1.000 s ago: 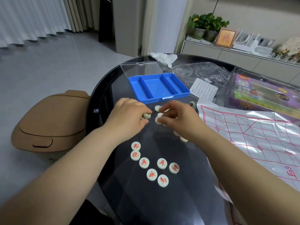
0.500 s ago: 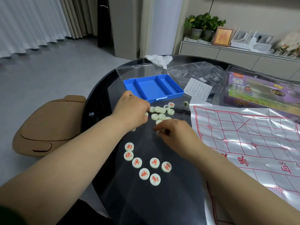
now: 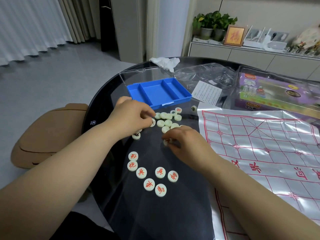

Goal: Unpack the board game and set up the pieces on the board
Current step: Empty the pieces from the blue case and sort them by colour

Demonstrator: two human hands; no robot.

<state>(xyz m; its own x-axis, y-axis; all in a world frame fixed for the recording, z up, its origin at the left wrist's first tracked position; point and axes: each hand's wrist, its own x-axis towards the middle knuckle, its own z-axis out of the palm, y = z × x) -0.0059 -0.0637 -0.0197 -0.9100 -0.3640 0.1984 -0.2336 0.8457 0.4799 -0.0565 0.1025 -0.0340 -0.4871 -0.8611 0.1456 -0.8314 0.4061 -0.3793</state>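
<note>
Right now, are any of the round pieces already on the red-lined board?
No, the board shows only its red grid; the pieces all lie on the dark table beside it.

Curtains (image 3: 34,26), white, pleated, left. Floor (image 3: 52,80), pale grey, glossy. Wall (image 3: 268,11), beige; pillar (image 3: 129,28), white. Sideboard (image 3: 242,54), low, grey, bearing two potted plants (image 3: 213,21) and a frame (image 3: 234,35) with a red character. Table (image 3: 155,213), round, black. Seat (image 3: 48,135), tan, just left of table.

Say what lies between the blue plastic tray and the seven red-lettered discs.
Head view: piled pale round pieces, the left hand and the right hand.
</note>
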